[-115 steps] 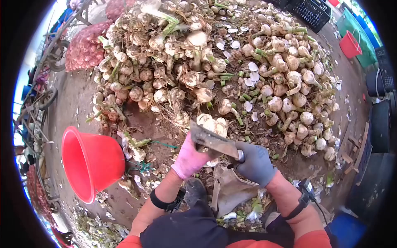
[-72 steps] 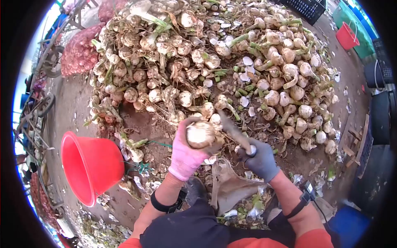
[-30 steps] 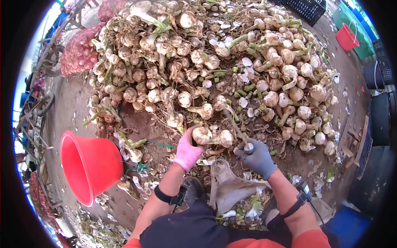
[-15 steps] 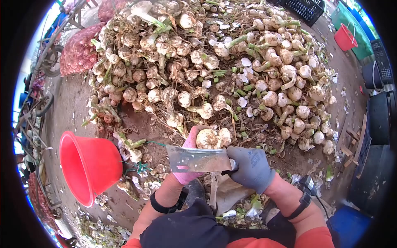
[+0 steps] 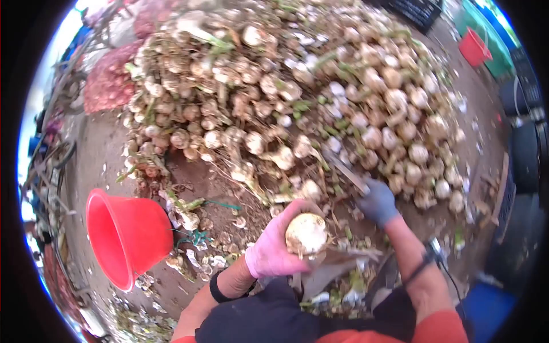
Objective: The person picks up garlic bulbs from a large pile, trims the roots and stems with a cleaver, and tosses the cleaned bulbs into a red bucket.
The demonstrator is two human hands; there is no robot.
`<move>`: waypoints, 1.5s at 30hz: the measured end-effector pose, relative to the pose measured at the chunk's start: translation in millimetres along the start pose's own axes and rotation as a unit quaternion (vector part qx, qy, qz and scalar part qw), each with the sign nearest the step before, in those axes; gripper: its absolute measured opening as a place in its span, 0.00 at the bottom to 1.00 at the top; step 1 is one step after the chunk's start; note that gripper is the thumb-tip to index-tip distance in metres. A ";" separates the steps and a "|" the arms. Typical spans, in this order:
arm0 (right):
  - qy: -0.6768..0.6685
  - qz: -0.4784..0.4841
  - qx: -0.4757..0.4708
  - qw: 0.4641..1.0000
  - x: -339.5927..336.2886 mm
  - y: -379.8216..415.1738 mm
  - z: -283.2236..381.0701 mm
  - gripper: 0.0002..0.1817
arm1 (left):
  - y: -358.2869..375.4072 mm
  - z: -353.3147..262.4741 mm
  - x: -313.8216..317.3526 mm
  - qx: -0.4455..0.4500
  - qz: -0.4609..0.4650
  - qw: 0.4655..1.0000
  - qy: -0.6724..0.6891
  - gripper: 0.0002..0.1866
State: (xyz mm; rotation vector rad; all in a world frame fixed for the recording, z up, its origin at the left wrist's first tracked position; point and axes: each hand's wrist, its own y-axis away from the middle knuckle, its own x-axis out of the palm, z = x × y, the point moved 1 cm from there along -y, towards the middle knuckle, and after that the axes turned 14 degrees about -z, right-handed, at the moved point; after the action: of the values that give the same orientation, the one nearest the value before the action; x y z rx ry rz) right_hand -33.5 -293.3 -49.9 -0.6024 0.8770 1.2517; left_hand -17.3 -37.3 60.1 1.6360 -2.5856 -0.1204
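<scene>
My left hand [image 5: 277,244], in a pink glove, is wrapped round a pale garlic bulb [image 5: 306,233] low in the middle. To the right and farther forward, my right hand [image 5: 376,202], in a grey glove, grips a cleaver [image 5: 346,171]. The blade is seen nearly edge-on, pointing up and left towards the heap, and is slightly blurred. A large heap of garlic bulbs [image 5: 394,97] with stalks and roots fills the ground ahead. Another bulb [image 5: 310,190] lies just beyond my left hand.
A red bucket [image 5: 140,228] lies tilted at the left. Red net sacks [image 5: 108,80] are at the upper left. Black crates [image 5: 420,11], a smaller red bucket [image 5: 473,48] and dark tubs [image 5: 523,160] stand along the right. Peelings [image 5: 131,314] litter the ground.
My right hand has swung the cleaver away to the right and forward, off the bulb. My left hand has come closer and turned, and the bulb's pale side now shows.
</scene>
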 end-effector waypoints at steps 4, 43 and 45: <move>-0.147 -0.058 0.014 0.987 -12.0 21.0 35.2 0.13 | -29.6 19.8 -8.0 -0.126 -0.094 0.980 0.121 0.35; -0.309 -0.022 0.157 0.938 7.7 32.8 19.6 0.09 | -48.6 111.7 3.5 -0.072 -0.162 0.982 -0.063 0.36; -0.233 -0.022 0.031 0.972 -13.5 31.3 50.3 0.10 | -46.7 91.0 0.6 -0.097 -0.155 0.982 0.038 0.33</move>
State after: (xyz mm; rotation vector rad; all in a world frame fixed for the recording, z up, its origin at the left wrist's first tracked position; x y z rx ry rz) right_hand -53.1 -253.0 -8.8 -0.2566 0.5035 1.2508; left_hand 14.4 -55.7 -35.4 1.9108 -2.1694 -0.3105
